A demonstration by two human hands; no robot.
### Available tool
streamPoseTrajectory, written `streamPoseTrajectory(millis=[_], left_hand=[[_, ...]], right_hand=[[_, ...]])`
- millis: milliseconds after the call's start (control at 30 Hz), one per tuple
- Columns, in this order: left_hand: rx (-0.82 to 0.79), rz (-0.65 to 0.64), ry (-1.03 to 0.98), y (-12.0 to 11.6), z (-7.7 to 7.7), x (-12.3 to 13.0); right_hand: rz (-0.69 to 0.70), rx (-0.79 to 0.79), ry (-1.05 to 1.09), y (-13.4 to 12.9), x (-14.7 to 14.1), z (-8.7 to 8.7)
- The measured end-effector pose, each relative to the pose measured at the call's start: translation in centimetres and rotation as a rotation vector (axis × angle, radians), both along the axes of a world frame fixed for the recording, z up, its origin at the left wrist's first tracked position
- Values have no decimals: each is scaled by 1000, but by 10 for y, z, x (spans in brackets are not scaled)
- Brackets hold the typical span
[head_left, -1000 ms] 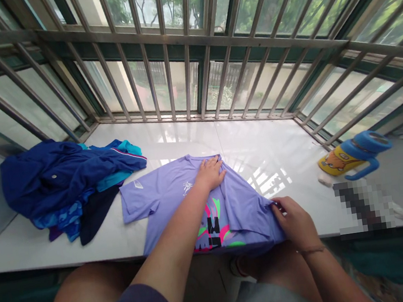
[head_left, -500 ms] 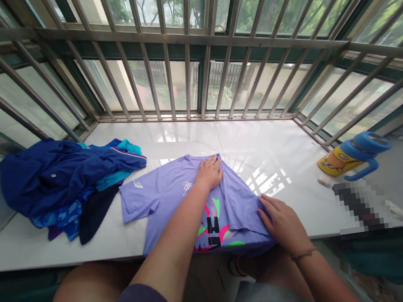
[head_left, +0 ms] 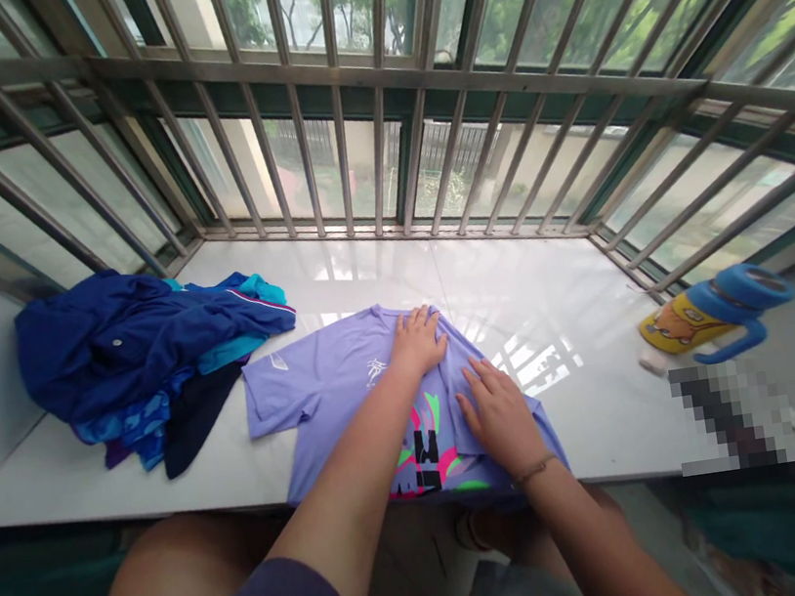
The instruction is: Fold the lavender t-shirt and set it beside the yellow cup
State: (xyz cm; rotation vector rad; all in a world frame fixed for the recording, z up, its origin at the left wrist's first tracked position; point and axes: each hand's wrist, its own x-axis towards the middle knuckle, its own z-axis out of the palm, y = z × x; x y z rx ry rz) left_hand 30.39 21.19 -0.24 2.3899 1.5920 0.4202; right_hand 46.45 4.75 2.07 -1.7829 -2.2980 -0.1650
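We note the lavender T-shirt point(head_left: 340, 365) at lower centre of the frame, on the white ledge point(head_left: 551, 286). Our left hand point(head_left: 418, 339) lies palm-down near its collar; our right hand point(head_left: 500, 409) lies flat on its folded-in sleeve side. Hands apart, fingers extended. Left of frame: heaped blue clothes point(head_left: 145, 343). Right: blue-and-yellow handled bottle point(head_left: 714, 308).
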Motion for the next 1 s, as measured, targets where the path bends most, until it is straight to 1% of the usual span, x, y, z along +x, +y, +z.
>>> streamPoseTrajectory(millis=[100, 200, 300, 367, 433, 533, 600, 700, 767, 800, 867, 933, 967, 1000], left_hand=[[7, -3, 14, -1, 1, -1], [26, -36, 23, 0, 1, -4], [21, -23, 38, 3, 0, -5], [21, 10, 37, 4, -2, -4], [34, 25, 18, 4, -3, -4], [29, 26, -73, 3, -4, -3], [14, 30, -132, 5, 0, -2], [6, 38, -160, 11, 12, -9], [11, 58, -166, 11, 23, -26], [18, 79, -165, 8, 29, -39], [40, 146, -158, -4, 40, -77], [63, 270, -119, -26, 47, -126], [69, 364, -79, -38, 49, -152], [74, 499, 16, -52, 51, -177]], right_hand=[[-45, -112, -35, 35, -20, 5], [-65, -183, -31, 69, -34, 10], [-95, -247, 16, 90, -43, 8], [-143, -289, 51, 93, -48, 1], [-183, -305, 61, 90, -50, -6], [-200, -310, 45, 86, -50, -12], [-207, -321, 41, 86, -51, -12], [-218, -340, 40, 88, -52, -8], [-223, -342, 38, 89, -53, -7], [-224, -340, 37, 89, -54, -7], [-229, -339, 33, 88, -54, -7], [-232, -337, 38, 88, -55, -7], [-231, -335, 44, 88, -55, -8], [-229, -332, 53, 88, -55, -8]])
